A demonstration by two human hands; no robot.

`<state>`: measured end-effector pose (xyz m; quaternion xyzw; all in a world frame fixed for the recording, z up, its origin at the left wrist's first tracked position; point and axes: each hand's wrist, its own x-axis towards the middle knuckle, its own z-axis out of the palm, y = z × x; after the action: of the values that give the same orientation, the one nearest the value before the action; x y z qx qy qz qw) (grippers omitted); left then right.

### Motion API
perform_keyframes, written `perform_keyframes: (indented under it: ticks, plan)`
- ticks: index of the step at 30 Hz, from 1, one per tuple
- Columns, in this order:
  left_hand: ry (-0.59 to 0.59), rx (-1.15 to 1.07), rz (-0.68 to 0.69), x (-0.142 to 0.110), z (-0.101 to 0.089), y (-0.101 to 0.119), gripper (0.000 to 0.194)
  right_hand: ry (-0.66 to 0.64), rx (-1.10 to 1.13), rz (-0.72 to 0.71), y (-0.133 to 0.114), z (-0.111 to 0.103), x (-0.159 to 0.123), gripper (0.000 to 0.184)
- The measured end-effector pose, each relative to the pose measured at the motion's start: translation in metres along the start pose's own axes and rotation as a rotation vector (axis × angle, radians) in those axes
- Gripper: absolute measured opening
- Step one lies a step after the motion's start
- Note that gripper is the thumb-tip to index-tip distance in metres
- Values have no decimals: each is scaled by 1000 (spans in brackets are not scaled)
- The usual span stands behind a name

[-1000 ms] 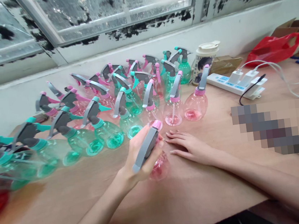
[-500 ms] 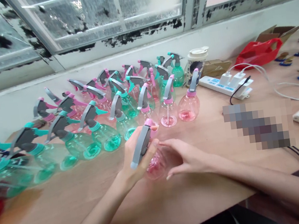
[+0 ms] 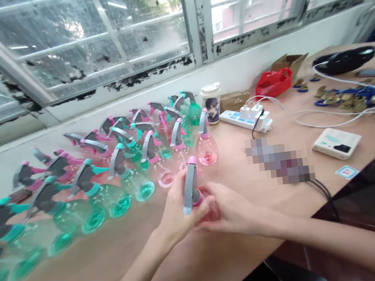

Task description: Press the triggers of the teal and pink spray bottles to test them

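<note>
In front of me stands a pink spray bottle (image 3: pixel 213 211) with a grey and pink trigger head. My left hand (image 3: pixel 178 205) is closed around its neck, just under the head. Around the bottle's clear pink body wraps my right hand (image 3: pixel 228 206), from the right side. Much of the body is hidden by my fingers. Closest beyond my hands are another pink spray bottle (image 3: pixel 207 149) and a green spray bottle (image 3: pixel 140 187), both upright on the table.
Several more green and pink spray bottles fill the table's left and back. A patterned cup (image 3: pixel 212 105), a white power strip (image 3: pixel 246 119) and a red plastic bag (image 3: pixel 273 83) stand along the wall. A white box-shaped device (image 3: pixel 337 142) lies at right, near the table edge.
My right hand has closed onto the bottle's body, from loosely apart beside it. My left hand keeps its grip at the neck. The view has turned to the right.
</note>
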<state>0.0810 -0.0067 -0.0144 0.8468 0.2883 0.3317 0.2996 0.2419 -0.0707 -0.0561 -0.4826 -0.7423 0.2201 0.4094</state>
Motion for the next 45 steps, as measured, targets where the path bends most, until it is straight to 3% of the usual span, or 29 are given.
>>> perform_keyframes:
  ticks: [2,5,9,14,19,26,35,42,45]
  plan:
    - [-100,15,-32,-2,8,-6,66,36,-40,19,11,-23,-9,60]
    - [-170,82,-100,-14,20,-24,60,63,-190,76,31,-58,-18,59]
    - [-163,202,-124,-35,27,-48,47,117,-323,116,64,-94,-15,50]
    - [-109,309,-122,-52,24,-59,35,138,-359,125,107,-118,8,48]
    - [-89,328,-135,-59,25,-62,31,194,-381,139,134,-130,32,55]
    - [-99,316,-158,-58,28,-59,29,186,-370,189,150,-142,51,60]
    - [-101,339,-126,-58,25,-60,32,138,-302,161,151,-149,61,61]
    - [-110,341,-118,-58,26,-59,31,151,-288,163,149,-147,62,58]
    - [-119,333,-119,-59,26,-57,31,184,-275,133,146,-145,60,66]
